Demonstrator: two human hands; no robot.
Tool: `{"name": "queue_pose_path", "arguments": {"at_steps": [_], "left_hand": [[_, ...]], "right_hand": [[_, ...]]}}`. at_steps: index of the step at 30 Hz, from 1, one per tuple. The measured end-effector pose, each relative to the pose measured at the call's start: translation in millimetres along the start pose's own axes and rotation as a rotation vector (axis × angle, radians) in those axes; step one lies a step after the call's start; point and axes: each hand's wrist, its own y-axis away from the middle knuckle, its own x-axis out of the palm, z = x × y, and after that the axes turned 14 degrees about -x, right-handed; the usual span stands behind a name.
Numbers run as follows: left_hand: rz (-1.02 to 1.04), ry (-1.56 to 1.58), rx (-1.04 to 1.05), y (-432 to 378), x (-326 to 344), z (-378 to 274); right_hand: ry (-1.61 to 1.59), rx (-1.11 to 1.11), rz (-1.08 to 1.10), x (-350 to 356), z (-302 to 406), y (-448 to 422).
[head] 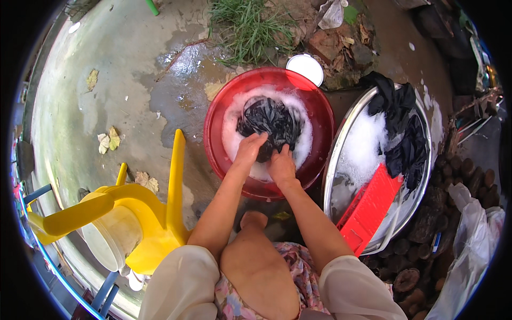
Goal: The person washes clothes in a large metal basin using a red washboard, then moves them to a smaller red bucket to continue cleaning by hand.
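Note:
Both my hands are inside a red plastic basin (218, 168) that holds sudsy water (236, 132). A wet black cloth (270, 118) lies bunched in the suds. My left hand (252, 150) grips its near edge, thumb towards the middle. Close beside it, my right hand (282, 162) grips the same cloth, with the fingertips partly hidden by the fabric. To the right stands a wide metal basin (340, 148) with thick foam (364, 138) in it. Dark wet garments (406, 148) hang over its far rim, and a red plastic washboard (372, 208) leans across its near side.
A yellow plastic stool (156, 224) lies tipped over at the left, beside a white bucket (112, 236). Behind the red basin are a white lid (306, 70) and a grass clump (252, 30). Stacked logs (416, 256) and plastic sheeting (472, 240) border the right side.

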Motion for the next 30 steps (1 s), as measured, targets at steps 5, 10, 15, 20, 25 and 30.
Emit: {"name": "queue_pose_path", "arguments": {"at_steps": [5, 10, 15, 20, 25, 30], "left_hand": [[-0.563, 0.309, 0.233, -3.7, -7.3, 7.3], [0.228, 0.635, -0.023, 21.6, -3.2, 0.3], [0.526, 0.88, -0.014, 44.1, 10.6, -26.3], [-0.097, -0.159, 0.464, 57.3, 39.2, -19.1], [-0.063, -0.902, 0.687, 71.9, 79.6, -39.6], [-0.687, -1.052, 0.737, 0.9, 1.2, -57.7]], "right_hand": [[-0.788, -0.007, 0.242, -34.9, -10.3, 6.9], [-1.702, -0.143, 0.001, -131.1, 24.7, 46.1], [-1.788, 0.013, -0.153, -102.9, -9.7, 37.7], [-1.978, 0.367, -0.179, -51.2, -25.1, 12.9], [-2.49, -0.491, -0.395, 13.0, -45.0, 0.9], [-1.77, 0.234, -0.292, -45.1, -6.7, 30.9]]}}
